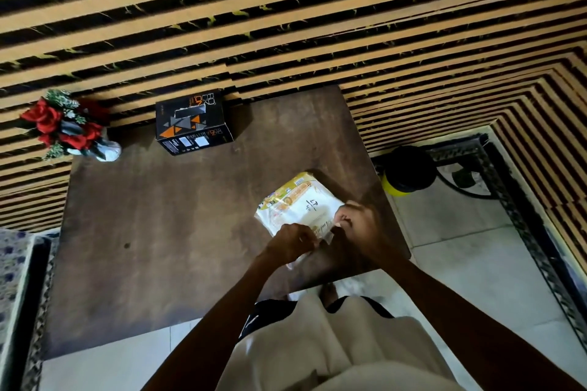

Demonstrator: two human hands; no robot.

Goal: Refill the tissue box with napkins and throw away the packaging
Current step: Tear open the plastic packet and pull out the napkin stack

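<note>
While I stand at the near edge of the tabletop [158,232], the head view lists as follows.

Item 1: napkin pack [298,203], white and yellow plastic wrap, lying flat near the right edge of the tabletop, its near end under my hands.

Item 2: left hand [293,240], fingers closed in a pinch on the wrapper at the pack's near end.

Item 3: right hand [352,219], likewise pinched shut on the wrapper, just beside the left, knuckles almost touching it.

Item 4: tissue box [193,124], black with orange triangles, upright at the far edge, slot facing up, well apart from the pack. Whether it holds anything I cannot tell.

Item 5: red roses in a vase [68,125], far left corner.

Item 6: yellow and black bin [405,176], on the floor just beyond the right edge; probably where the wrap goes.

Step in hand, by my reckoning: opening the wrapper. Best done by gripping only film, not napkins, and pulling the 2 pinches apart along the seam, so the stack stays square and slides out whole.
</note>
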